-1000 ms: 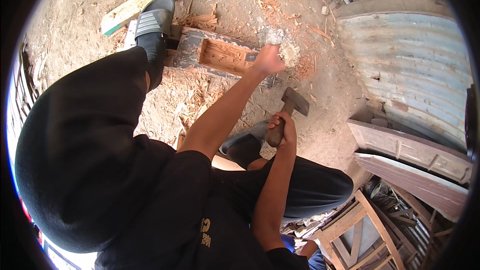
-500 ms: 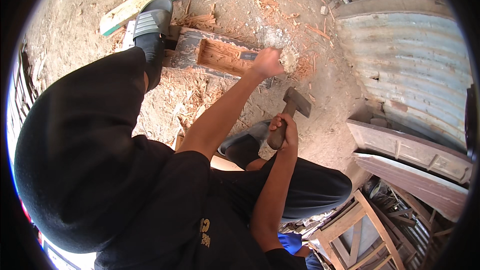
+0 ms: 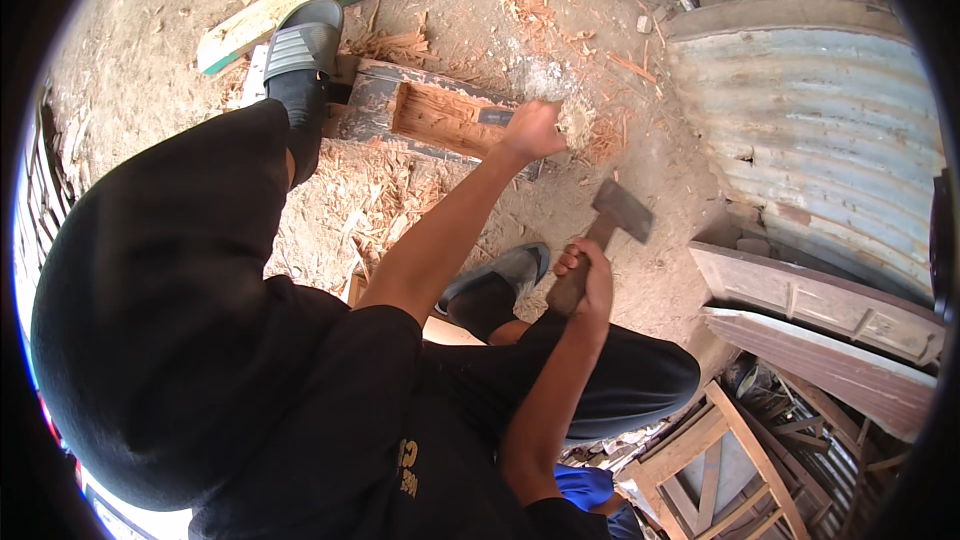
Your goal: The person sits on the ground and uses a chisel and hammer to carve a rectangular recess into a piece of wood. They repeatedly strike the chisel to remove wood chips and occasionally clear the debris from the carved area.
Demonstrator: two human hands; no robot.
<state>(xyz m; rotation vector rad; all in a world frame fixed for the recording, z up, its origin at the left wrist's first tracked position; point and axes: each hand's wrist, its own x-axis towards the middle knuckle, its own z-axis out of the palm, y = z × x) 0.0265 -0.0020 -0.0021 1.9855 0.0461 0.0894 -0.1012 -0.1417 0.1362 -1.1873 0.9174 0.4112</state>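
Note:
A weathered wooden block [image 3: 365, 105] lies on the ground with a long, rough recess [image 3: 430, 110] cut into its top. My left hand [image 3: 532, 128] is closed at the block's right end around a dark flat-bladed tool [image 3: 494, 116], whose blade lies over the recess; its handle is mostly hidden. Lower right of that, my right hand [image 3: 588, 275] grips a hammer by its wooden handle, the dark metal head [image 3: 623, 210] raised toward the upper right. My left sandalled foot [image 3: 305, 40] rests by the block's left end.
Wood chips [image 3: 385, 195] litter the dirt. A green-edged plank [image 3: 250, 15] lies behind. Corrugated metal sheets [image 3: 810, 130], old panels [image 3: 810, 295] and wooden frames [image 3: 720, 430] line the right. A person in blue [image 3: 585, 485] shows at the lower edge, partly hidden by my arm.
My right hand and the hammer have moved rightward, away from my left hand, over the last half second. My left hand has shifted slightly downward in the picture.

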